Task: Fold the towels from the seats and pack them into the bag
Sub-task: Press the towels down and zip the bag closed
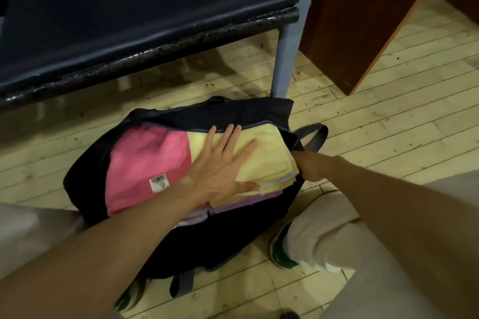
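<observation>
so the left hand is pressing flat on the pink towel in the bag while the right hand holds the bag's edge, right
Not quite. In the head view the left hand presses flat on the yellow towel, not the pink towel beside it. The rest holds: the right hand grips the edge of the bag.

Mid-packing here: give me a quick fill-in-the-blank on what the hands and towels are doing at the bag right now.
1. The left hand presses flat on the ____ towel.
2. Left of it in the bag lies a ____ towel with a small white label.
3. The right hand grips the bag's ____ edge, by the strap.
4. The bag stands on the wooden ____, beside a grey seat leg.

Missing words: yellow; pink; right; floor
</observation>
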Available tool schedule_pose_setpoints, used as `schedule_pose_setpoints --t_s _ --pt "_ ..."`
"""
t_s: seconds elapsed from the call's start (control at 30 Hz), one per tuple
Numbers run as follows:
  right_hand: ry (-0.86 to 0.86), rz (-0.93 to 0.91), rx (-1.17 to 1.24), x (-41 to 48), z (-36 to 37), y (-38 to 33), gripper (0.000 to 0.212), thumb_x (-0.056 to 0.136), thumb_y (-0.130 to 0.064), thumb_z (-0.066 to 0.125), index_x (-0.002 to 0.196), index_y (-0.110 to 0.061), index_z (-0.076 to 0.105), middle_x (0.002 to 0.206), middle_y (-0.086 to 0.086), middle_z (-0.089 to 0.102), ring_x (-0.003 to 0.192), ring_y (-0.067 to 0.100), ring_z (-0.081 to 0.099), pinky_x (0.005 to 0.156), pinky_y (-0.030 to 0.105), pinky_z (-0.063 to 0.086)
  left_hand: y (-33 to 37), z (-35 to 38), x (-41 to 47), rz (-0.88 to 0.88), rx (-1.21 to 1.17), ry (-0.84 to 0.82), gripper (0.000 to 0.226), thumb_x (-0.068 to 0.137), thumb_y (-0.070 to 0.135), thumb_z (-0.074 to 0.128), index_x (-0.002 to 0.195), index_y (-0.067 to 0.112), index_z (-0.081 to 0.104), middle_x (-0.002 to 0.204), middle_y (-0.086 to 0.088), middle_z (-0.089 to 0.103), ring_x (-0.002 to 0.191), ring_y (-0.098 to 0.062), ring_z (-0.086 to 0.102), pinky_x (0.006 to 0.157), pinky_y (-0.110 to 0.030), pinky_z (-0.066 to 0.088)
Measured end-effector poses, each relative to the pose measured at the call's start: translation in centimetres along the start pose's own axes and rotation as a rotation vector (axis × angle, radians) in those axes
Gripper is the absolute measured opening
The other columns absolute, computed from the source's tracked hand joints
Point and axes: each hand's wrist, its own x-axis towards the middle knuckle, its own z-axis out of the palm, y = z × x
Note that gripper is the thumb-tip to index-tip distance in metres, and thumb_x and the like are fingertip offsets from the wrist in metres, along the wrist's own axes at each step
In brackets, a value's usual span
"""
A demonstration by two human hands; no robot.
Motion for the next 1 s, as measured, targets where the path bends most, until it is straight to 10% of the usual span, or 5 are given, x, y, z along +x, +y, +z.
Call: schedule_pose_setpoints --t_s 0.3,0.47,0.73,1.0 --pt "0.028 -0.098 -0.298 -0.6 -0.6 0.4 0.038 0.104 -0.03 0.037 0.121 -0.007 0.062 0.1 0.01 0.047 0.109 0.033 0.051 0.084 0.034 0.037 -1.3 3.1 1.2 -0.05 0.074 0.147 0.095 0.077 0.082 0.012 0.147 0.026 -0.016 0.158 -0.023 0.003 0.148 -0.034 0.002 0.116 -0.058 -0.001" --pt "-0.042 -0.133 -0.153 -3.1 -3.5 0.2 0.027 0.099 -0.026 0.053 0.118 -0.012 0.065 0.12 0.009 0.054 0.113 0.026 0.051 0.098 0.036 0.04 -0.7 3.5 1.0 -0.061 0.099 0.17 0.094 0.078 0.081 0.006 0.151 0.023 -0.008 0.157 -0.026 0.008 0.147 -0.037 0.007 0.115 -0.059 0.001" --pt "-0.093 -0.071 0.098 -9.7 -10.4 -3.9 0.005 0.094 -0.023 0.062 0.096 -0.026 0.066 0.102 0.01 0.063 0.07 0.013 0.051 0.061 0.026 0.043 -0.4 2.6 0.4 -0.097 0.052 0.081 0.089 0.088 0.075 0.019 0.146 0.025 -0.025 0.156 -0.028 -0.01 0.145 -0.04 -0.012 0.113 -0.061 -0.006" --pt "-0.002 -0.026 -0.166 -8.0 -7.5 -10.0 0.037 0.098 -0.042 0.051 0.075 -0.015 0.063 0.067 0.002 0.059 0.06 0.013 0.051 0.053 0.024 0.035 -0.1 1.8 -0.5 -0.102 0.029 0.095 0.086 0.08 0.07 0.008 0.151 0.026 -0.013 0.156 -0.027 -0.008 0.146 -0.038 -0.008 0.114 -0.059 -0.002"
